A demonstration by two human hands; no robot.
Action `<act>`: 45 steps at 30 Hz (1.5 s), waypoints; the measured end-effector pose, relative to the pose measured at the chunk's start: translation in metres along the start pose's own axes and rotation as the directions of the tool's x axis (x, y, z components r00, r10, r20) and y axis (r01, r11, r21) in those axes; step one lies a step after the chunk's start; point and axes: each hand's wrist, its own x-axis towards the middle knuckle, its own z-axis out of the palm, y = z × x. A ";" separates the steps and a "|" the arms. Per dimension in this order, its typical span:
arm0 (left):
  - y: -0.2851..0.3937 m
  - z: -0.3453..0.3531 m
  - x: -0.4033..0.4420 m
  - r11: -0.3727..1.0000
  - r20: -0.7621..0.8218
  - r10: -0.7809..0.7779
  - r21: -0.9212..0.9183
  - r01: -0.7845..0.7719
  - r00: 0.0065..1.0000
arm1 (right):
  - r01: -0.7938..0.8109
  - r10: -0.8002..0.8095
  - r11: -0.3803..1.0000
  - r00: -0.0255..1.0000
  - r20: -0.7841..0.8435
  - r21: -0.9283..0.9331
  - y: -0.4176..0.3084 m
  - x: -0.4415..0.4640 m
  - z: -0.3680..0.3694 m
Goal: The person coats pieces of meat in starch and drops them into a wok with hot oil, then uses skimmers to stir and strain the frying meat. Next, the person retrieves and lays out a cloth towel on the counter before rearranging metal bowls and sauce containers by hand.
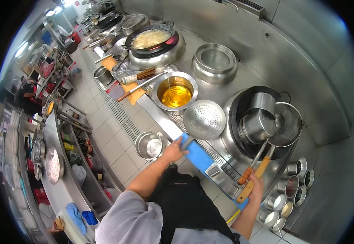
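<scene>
My left hand (175, 151) is at the stove's front edge by a blue cloth (201, 156). Its thumb and fingers are apart, near the short grey handle of a perforated skimmer (204, 119). My right hand (256, 186) is closed around the light wooden handle of a wire-mesh strainer (287, 132), whose round head lies over a dark wok (236, 122). Beside that handle runs the darker wooden handle of a ladle (246, 175). Steel pots (258, 127) sit in the wok, partly behind the strainer.
A steel basin of amber oil (177, 95) stands left of the skimmer. Farther left, a wok of foaming oil (150, 39) sits over a lit burner. Seasoning pots (287, 186) line the right side. On the floor side is a steel pot (149, 145). Shelves (77, 158) stand at left.
</scene>
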 end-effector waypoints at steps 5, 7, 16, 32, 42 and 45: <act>-0.017 -0.041 -0.042 0.986 -0.198 0.049 -0.148 -0.080 0.979 | 0.113 -0.136 0.984 0.975 -0.177 -0.135 -0.004 -0.006 -0.006; -0.058 -0.047 -0.060 0.977 -0.322 0.099 -0.150 -0.154 0.941 | 0.157 -0.213 0.958 0.949 -0.232 -0.239 -0.003 0.002 -0.005; -0.527 -0.036 -0.250 0.820 0.101 -0.562 0.202 0.536 0.821 | 0.259 -0.702 0.626 0.599 -0.387 -0.735 -0.031 0.015 0.049; -0.660 -0.281 -0.248 0.356 -0.074 -0.752 -0.882 0.309 0.654 | 0.136 -0.278 0.941 0.833 0.478 0.311 0.080 -0.017 0.632; -0.611 -0.475 -0.088 0.350 -0.109 -0.595 -0.927 0.135 0.797 | -0.071 -0.158 0.948 0.741 0.652 0.310 0.136 0.043 0.896; -0.630 -0.536 -0.025 0.361 -0.182 -0.641 -0.929 0.084 0.746 | 0.104 -0.199 0.977 0.764 0.613 0.188 0.131 0.086 0.960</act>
